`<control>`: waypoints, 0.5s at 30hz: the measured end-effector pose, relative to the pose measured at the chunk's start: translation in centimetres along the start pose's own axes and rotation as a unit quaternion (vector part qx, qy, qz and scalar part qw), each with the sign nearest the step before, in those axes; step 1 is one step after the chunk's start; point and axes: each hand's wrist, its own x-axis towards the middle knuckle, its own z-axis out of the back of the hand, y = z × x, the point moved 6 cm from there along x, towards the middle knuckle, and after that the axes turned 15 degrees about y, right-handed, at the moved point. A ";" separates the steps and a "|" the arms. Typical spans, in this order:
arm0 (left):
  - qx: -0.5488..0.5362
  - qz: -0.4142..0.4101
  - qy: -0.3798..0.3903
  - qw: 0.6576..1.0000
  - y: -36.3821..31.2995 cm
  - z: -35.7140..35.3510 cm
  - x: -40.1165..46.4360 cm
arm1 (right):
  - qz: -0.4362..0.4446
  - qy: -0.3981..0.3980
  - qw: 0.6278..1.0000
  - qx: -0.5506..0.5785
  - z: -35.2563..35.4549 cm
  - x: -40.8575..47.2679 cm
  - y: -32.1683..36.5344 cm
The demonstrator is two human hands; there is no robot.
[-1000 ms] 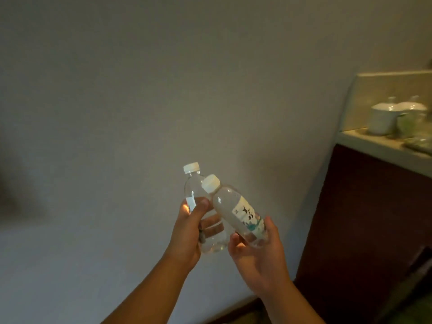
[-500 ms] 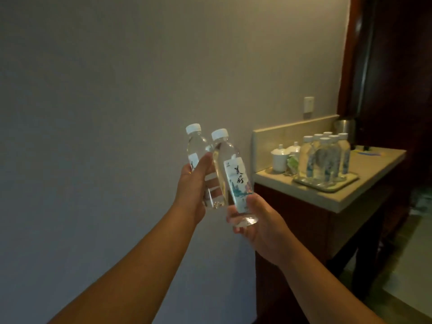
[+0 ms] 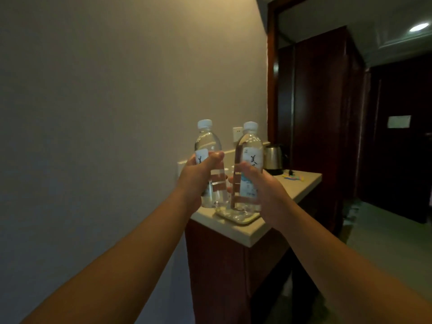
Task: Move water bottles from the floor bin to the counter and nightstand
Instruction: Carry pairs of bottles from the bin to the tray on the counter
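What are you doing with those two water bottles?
A person holds one water bottle in each hand: the left hand grips the left bottle, the right hand grips the right bottle. Both are upright above the tray on the counter, not yet set down. A kettle stands behind.

1. The left hand (image 3: 198, 176) grips the clear plastic water bottle on the left (image 3: 209, 160); the right hand (image 3: 261, 188) grips the labelled clear plastic water bottle on the right (image 3: 249, 164), just beside it.
2. Both upright bottles are above the pale rectangular tray (image 3: 243, 220).
3. The tray lies on the beige stone counter (image 3: 301, 185), against the wall.
4. The steel electric kettle (image 3: 273, 159) stands behind the bottles on the counter.
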 end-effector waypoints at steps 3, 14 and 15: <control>-0.034 -0.001 0.034 0.999 2.0 -3.6 3.2 | -0.016 -0.008 1.000 -0.012 5.2 0.0 1.3; -0.010 0.043 0.119 0.992 10.0 -10.9 16.1 | -0.013 -0.051 0.998 -0.038 20.8 3.3 -1.4; 0.013 0.039 0.108 0.993 10.4 -11.0 17.5 | -0.009 -0.057 0.997 -0.044 22.2 4.1 -1.5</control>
